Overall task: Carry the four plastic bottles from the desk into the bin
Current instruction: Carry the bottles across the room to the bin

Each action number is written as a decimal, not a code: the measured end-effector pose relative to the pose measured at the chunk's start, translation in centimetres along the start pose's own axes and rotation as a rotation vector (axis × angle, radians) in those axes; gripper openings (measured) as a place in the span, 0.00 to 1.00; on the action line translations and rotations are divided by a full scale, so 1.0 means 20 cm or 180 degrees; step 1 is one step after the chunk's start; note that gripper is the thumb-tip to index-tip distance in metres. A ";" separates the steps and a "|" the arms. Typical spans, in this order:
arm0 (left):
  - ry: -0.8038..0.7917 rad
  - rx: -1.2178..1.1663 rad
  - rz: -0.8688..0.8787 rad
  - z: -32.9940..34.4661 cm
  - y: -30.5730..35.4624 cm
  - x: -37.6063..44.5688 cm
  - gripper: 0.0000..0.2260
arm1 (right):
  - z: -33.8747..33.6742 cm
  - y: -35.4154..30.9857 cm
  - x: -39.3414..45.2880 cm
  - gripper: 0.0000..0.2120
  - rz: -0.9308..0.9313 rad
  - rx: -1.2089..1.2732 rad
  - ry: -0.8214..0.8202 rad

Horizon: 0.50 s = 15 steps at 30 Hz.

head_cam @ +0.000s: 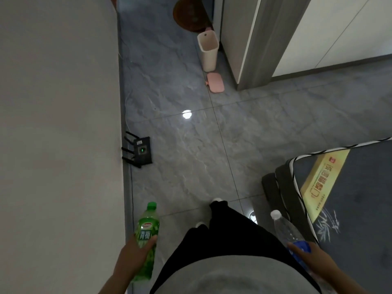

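My left hand (133, 256) is wrapped around a green plastic bottle (147, 228) with a green cap, held at the lower left close to the wall. My right hand (314, 262) grips a clear plastic bottle (285, 228) with a white cap and a blue label, held at the lower right beside the mattress. The bin (208, 53), a tall cream container with an open top, stands on the floor far ahead by a door frame. Its pink lid (216, 82) lies flat on the floor just in front of it.
A black router (141, 150) with antennas sits on the tiled floor against the left wall, with a cable running along the baseboard. A dark mattress (347, 200) with a yellow box (324, 183) on it fills the right. My legs and feet are below.
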<state>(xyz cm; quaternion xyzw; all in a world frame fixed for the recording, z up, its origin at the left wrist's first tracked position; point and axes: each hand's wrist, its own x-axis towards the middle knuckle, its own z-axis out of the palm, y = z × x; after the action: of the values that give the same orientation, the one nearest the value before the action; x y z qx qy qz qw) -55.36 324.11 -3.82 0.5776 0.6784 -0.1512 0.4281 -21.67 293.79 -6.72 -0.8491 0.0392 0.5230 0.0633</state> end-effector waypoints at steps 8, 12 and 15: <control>0.0086 0.0026 -0.0057 -0.13 0.48 0.35 0.25 | -0.33 -0.66 0.22 0.29 -0.0217 0.0007 0.0174; 0.0043 -0.0030 -0.0361 -0.20 0.61 0.46 0.28 | -0.52 -1.04 0.29 0.28 -0.0616 -0.0029 0.0352; -0.0009 -0.0106 -0.0590 -0.26 0.68 0.54 0.31 | -0.60 -1.31 0.31 0.29 -0.0728 -0.0159 0.0349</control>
<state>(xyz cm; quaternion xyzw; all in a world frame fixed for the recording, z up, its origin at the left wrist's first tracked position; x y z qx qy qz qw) -44.68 338.77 -4.99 0.5049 0.7308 -0.1797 0.4228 -4.90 317.97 -5.13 -0.8766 -0.0676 0.4660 0.0991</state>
